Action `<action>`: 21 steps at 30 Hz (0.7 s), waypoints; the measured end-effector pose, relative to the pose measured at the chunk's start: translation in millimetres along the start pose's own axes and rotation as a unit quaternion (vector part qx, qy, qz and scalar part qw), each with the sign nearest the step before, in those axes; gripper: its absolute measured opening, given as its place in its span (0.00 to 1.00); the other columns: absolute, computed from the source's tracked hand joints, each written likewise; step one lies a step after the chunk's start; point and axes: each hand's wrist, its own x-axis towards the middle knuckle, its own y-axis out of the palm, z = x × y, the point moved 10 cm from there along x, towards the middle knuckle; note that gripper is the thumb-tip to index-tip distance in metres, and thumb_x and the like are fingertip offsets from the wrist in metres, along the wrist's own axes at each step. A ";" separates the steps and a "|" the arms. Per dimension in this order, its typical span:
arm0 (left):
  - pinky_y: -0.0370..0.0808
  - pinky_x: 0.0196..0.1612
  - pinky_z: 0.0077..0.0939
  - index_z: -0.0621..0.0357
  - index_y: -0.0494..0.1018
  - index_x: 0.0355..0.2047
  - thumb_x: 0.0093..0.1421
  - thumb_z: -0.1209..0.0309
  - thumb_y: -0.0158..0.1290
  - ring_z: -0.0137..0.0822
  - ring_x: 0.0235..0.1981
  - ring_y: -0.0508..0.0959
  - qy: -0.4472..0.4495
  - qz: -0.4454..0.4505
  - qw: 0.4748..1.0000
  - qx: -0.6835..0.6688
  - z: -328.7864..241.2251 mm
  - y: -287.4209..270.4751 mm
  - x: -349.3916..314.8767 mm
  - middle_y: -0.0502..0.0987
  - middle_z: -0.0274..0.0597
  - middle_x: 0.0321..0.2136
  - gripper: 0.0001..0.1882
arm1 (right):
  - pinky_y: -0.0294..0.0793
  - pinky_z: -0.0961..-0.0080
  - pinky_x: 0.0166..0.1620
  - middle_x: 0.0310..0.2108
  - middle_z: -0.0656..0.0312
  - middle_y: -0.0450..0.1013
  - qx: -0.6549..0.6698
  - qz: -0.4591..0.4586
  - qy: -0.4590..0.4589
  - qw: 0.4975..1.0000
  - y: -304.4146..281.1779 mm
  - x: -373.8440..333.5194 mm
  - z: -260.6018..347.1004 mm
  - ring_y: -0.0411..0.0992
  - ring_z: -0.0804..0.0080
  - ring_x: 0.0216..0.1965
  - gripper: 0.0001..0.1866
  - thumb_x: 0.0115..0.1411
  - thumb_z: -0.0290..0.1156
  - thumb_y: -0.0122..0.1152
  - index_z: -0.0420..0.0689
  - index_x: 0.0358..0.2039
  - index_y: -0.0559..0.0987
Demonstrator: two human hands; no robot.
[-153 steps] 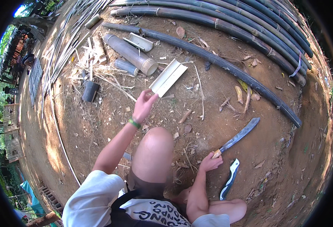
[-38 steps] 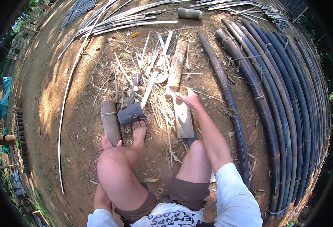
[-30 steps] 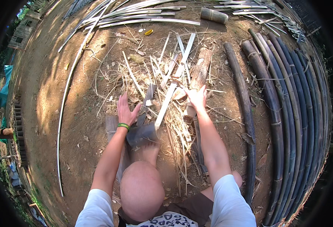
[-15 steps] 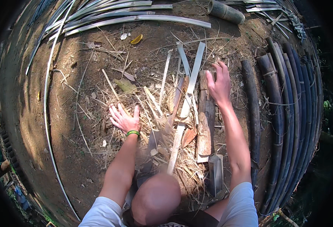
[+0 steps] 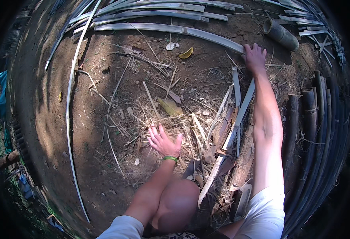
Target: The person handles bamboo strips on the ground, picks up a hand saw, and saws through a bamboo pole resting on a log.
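Right hand: the right hand (image 5: pixel 254 56) is stretched far out to about 1 o'clock, fingers laid over the near end of a long split bamboo slat (image 5: pixel 171 29); grip looks narrow, curled onto the slat end, though whether it is fully closed around it cannot be told.
Left hand: the left hand (image 5: pixel 164 141), green wristband at the wrist, is spread flat with fingers wide just above the ground near centre; it holds nothing and rests on or just over the litter.
Slat position: lies on the bare dirt across the top, from 11 o'clock to 1 o'clock, beside several other long slats (image 5: pixel 151 10) at 12 o'clock.
Near the knees: a heap of thin bamboo strips (image 5: pixel 226 127) and shavings at 4 o'clock from the left hand; a short bamboo tube (image 5: pixel 279 34) at 1 o'clock; dark bamboo poles (image 5: pixel 318 131) stacked at 3 o'clock.
Progress (judged): many strips already lie split by the knees; the long slat is only reached, not yet lifted or drawn in. Several long slats remain uncut.
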 end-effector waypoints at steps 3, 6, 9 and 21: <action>0.37 0.75 0.61 0.65 0.60 0.69 0.56 0.33 0.52 0.56 0.77 0.45 0.008 0.007 1.000 0.001 -2.2 3.9 -1.5 0.54 0.61 0.72 0.54 | 0.67 0.48 0.56 0.49 0.55 0.71 -0.021 -0.055 -0.084 0.995 4.6 -29.9 -2.7 0.70 0.53 0.56 0.27 0.60 0.41 0.68 0.48 0.57 0.71; 0.38 0.75 0.59 0.62 0.61 0.70 0.58 0.32 0.51 0.54 0.77 0.46 0.020 -0.026 0.999 -0.008 -12.7 2.7 -3.8 0.54 0.60 0.73 0.52 | 0.72 0.54 0.51 0.44 0.53 0.74 0.047 -0.094 -0.107 0.989 -31.8 -79.9 -8.3 0.74 0.53 0.49 0.21 0.64 0.41 0.63 0.45 0.53 0.72; 0.42 0.75 0.58 0.58 0.62 0.70 0.62 0.30 0.47 0.51 0.77 0.48 0.026 -0.072 0.997 0.018 -1.9 9.3 -0.1 0.55 0.56 0.73 0.50 | 0.73 0.53 0.46 0.41 0.52 0.74 0.100 -0.125 -0.179 0.971 -87.4 -152.5 0.2 0.75 0.54 0.43 0.15 0.68 0.40 0.58 0.44 0.48 0.74; 0.63 0.68 0.56 0.49 0.58 0.73 0.68 0.35 0.42 0.49 0.72 0.59 0.068 -0.112 0.969 0.210 -0.2 11.6 43.2 0.57 0.48 0.72 0.43 | 0.76 0.58 0.49 0.42 0.52 0.74 0.081 -0.421 0.040 0.902 -335.2 -502.8 -253.0 0.76 0.58 0.44 0.22 0.68 0.46 0.59 0.40 0.50 0.75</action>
